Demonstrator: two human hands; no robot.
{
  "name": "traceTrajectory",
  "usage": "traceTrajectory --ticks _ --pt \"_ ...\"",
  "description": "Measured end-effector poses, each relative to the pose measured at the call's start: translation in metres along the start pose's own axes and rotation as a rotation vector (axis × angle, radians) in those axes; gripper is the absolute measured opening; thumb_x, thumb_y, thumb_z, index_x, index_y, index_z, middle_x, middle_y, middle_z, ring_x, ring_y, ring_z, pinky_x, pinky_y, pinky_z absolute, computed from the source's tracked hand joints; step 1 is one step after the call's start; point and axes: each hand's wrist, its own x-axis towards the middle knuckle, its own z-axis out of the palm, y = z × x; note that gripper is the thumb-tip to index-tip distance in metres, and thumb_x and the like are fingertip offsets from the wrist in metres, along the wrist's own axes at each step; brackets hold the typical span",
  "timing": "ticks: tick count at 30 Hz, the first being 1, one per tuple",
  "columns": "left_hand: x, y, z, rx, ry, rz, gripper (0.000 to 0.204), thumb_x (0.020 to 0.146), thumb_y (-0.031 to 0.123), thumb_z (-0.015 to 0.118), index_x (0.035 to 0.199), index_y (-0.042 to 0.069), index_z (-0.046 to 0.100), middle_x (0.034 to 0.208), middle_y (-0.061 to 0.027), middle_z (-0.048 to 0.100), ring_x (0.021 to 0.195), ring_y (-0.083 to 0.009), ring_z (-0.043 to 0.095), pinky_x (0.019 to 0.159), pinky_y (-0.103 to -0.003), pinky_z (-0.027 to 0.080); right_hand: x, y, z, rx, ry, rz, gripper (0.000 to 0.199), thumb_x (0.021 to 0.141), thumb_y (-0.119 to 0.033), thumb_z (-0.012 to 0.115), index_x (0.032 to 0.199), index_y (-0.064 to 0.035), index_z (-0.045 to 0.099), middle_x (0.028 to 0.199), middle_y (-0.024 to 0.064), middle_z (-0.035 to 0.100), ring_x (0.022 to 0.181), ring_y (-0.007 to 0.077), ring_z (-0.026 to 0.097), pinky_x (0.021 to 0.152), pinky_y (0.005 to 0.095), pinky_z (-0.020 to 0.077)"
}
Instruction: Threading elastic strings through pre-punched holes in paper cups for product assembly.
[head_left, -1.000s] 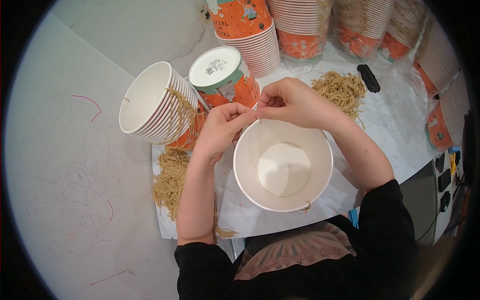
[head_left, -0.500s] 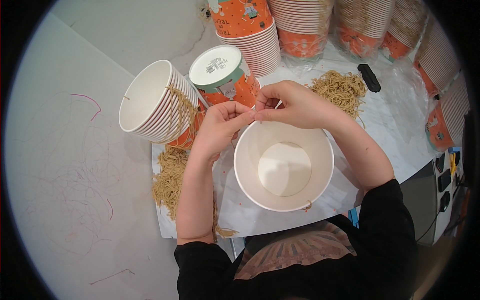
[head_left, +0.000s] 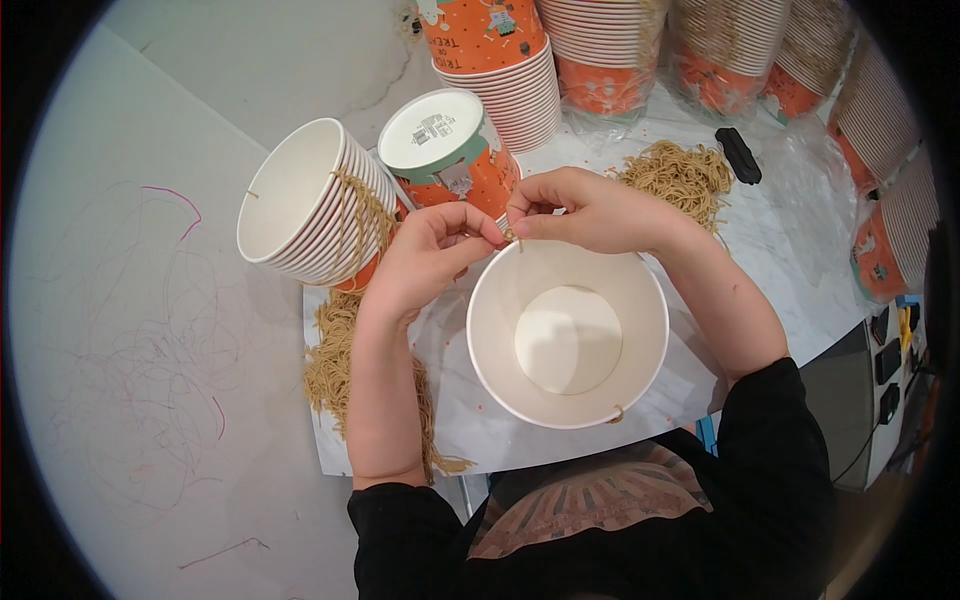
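A white paper bucket (head_left: pixel 566 400) stands open-side up in front of me, empty inside. Both hands meet at its far rim. My left hand (head_left: pixel 425 255) and my right hand (head_left: pixel 590 210) pinch a short piece of tan string (head_left: pixel 512 238) at the rim. A knotted end of string (head_left: pixel 617 413) pokes out at the near rim. A stack of white buckets (head_left: pixel 300 205) with string handles lies on its side to the left. An upside-down orange bucket (head_left: pixel 447 150) stands just beyond my hands.
Loose tan string lies in a pile (head_left: pixel 685 175) behind my right hand and another pile (head_left: pixel 330 355) under my left forearm. Stacks of orange buckets (head_left: pixel 500 50) line the back and right. A black object (head_left: pixel 738 155) sits near the string pile. The white table (head_left: pixel 130 330) has scribbles.
My fingers have shifted slightly at the bucket's far rim, still working the string. The bucket and the stacks have stayed where they were.
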Motion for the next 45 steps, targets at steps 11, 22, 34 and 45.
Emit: traceTrajectory --ticks 11,22,34,45 --pt "-0.004 -0.001 -0.002 0.09 0.037 -0.003 0.016 0.087 0.005 0.066 0.1 0.002 0.075 0.077 0.0055 0.067 0.064 0.0005 0.049 0.056 -0.018 0.038 0.0 -0.004 0.0 -0.001 -0.03 -0.066 0.01 0.1 -0.016 0.062 0.1 -0.0062 0.063 0.09 -0.0053 0.061 0.081 0.0039 0.051 0.071 0.0244 0.0444" --pt "-0.004 0.0 0.001 0.043 0.017 0.017 0.018 0.086 0.008 0.071 0.101 0.001 0.077 0.084 0.0015 0.072 0.073 -0.0022 0.059 0.065 -0.02 0.045 0.0 0.0 0.007 -0.083 0.146 -0.158 0.013 0.087 -0.014 0.068 0.088 -0.0014 0.067 0.079 0.0078 0.068 0.077 0.0149 0.063 0.071 0.0309 0.0505" --pt "-0.003 0.002 0.003 0.068 0.12 0.018 0.018 0.086 0.012 0.074 0.101 0.002 0.079 0.084 0.0015 0.072 0.073 -0.0036 0.058 0.065 -0.022 0.045 -0.004 -0.011 0.006 -0.228 0.169 -0.061 0.012 0.089 -0.011 0.069 0.095 -0.0009 0.07 0.087 0.006 0.072 0.082 0.0143 0.066 0.076 0.0319 0.0539" --pt "0.001 -0.008 0.012 -0.014 0.127 0.11 0.02 0.086 0.013 0.082 0.099 -0.001 0.076 0.084 0.0004 0.07 0.072 -0.0033 0.057 0.062 -0.02 0.042 -0.004 -0.009 0.009 -0.221 0.216 -0.075 0.013 0.09 -0.011 0.069 0.095 0.0005 0.069 0.087 0.0068 0.071 0.079 0.0127 0.064 0.072 0.0302 0.0524"
